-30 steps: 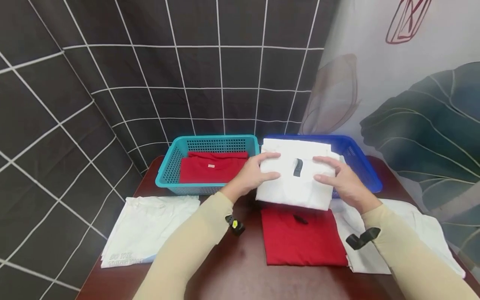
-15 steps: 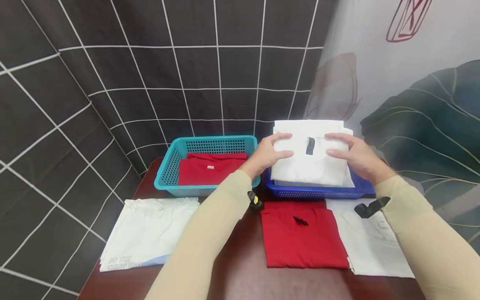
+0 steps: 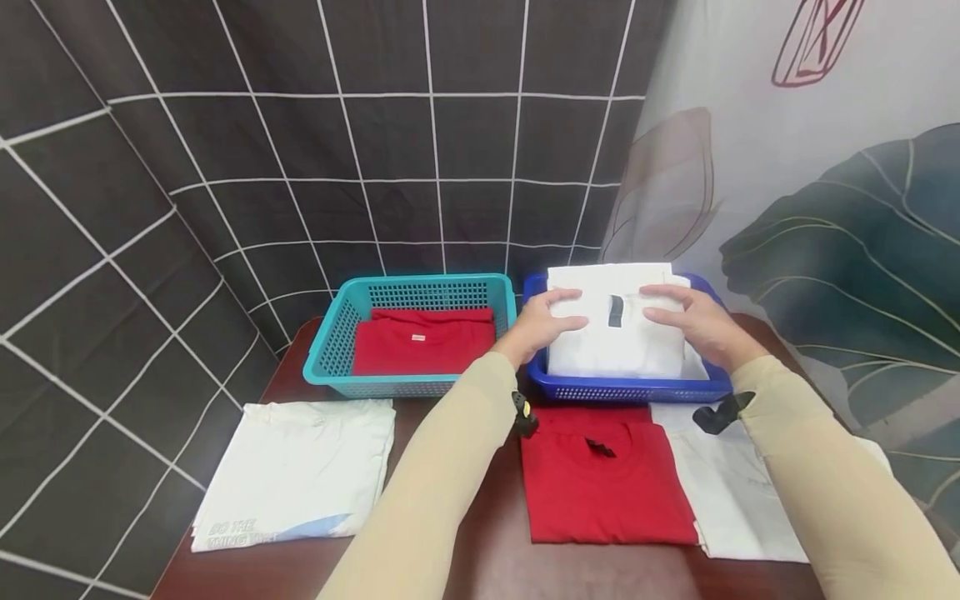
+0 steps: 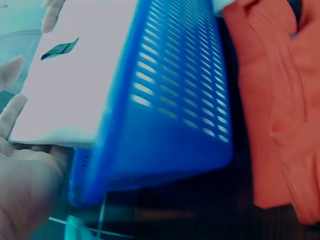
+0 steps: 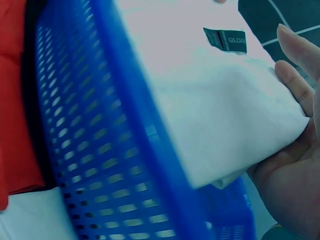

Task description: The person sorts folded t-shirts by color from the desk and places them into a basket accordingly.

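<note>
A folded white T-shirt (image 3: pixel 592 350) with a dark neck label (image 3: pixel 616 311) lies over the blue basket (image 3: pixel 630 391), at or just inside its rim. My left hand (image 3: pixel 536 327) grips its left edge, thumb and a finger on top. The right hand (image 3: pixel 701 327) holds the opposite edge the same way. In the left wrist view some fingers of the left hand (image 4: pixel 30 175) pass beneath the shirt. White cloth shows under it on the right, inside the basket. Whether the shirt rests on that cloth, I cannot tell.
Left of the blue basket stands a teal basket (image 3: pixel 405 388) holding folded red shirts (image 3: pixel 423 354). In front lie a folded red T-shirt (image 3: pixel 607 496), a white one (image 3: pixel 727 492) partly under the right forearm, and a printed white one (image 3: pixel 300 467) at left. Curtains hang behind the table.
Both hands carried the white T-shirt from above the red T-shirt rightward and up over the blue basket, then lowered it toward the basket.
</note>
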Action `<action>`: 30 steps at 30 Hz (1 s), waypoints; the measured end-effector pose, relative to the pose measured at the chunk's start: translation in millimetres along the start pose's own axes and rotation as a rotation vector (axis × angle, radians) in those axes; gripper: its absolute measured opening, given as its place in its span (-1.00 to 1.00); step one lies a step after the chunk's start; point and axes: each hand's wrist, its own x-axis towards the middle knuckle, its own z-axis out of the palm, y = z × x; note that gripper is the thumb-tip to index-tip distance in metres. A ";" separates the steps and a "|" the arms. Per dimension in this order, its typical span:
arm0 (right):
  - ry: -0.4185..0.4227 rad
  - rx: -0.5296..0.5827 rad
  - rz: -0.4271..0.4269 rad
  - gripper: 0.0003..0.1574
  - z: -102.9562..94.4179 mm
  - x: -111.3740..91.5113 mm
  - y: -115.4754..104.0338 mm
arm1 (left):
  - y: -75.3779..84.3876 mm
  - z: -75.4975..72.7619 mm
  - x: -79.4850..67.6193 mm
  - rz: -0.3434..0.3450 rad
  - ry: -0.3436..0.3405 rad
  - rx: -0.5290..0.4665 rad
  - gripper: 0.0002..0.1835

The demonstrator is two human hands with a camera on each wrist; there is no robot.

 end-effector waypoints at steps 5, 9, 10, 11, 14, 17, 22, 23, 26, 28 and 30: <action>-0.022 -0.009 0.015 -0.07 5.0 2.3 4.5 | -2.6 -4.0 -2.0 -0.030 -0.011 0.018 -0.44; -0.032 0.021 -0.004 -0.12 6.1 4.3 6.2 | -3.1 -5.4 -2.2 -0.037 -0.021 0.023 -0.45; -0.035 0.028 -0.008 -0.13 6.4 4.6 7.2 | -3.6 -5.3 -2.1 -0.042 -0.024 0.027 -0.45; -0.036 0.027 -0.007 -0.13 6.8 4.9 8.5 | -4.1 -5.1 -2.2 -0.045 -0.027 0.031 -0.45; -0.045 0.029 0.006 -0.13 8.7 5.0 12.8 | -5.7 -3.7 -2.8 -0.068 -0.038 0.040 -0.45; -0.048 0.022 0.021 -0.11 11.2 5.3 14.9 | -6.0 -3.3 -3.9 -0.082 -0.047 0.059 -0.43; -0.051 0.021 0.018 -0.09 13.7 8.6 16.3 | -5.5 -5.2 -6.0 -0.089 -0.019 0.093 -0.43; -0.053 0.017 0.021 -0.09 13.7 9.4 17.2 | -5.2 -6.0 -6.6 -0.090 -0.007 0.101 -0.43; -0.059 -0.005 0.036 -0.07 13.0 10.6 21.4 | -4.8 -9.3 -8.3 -0.095 0.019 0.124 -0.43; -0.057 -0.013 0.040 -0.06 12.3 10.2 25.4 | -5.4 -12.2 -9.4 -0.093 0.023 0.137 -0.42; -0.053 0.008 0.022 -0.03 12.1 9.5 29.3 | -5.8 -15.9 -11.5 -0.077 0.019 0.159 -0.40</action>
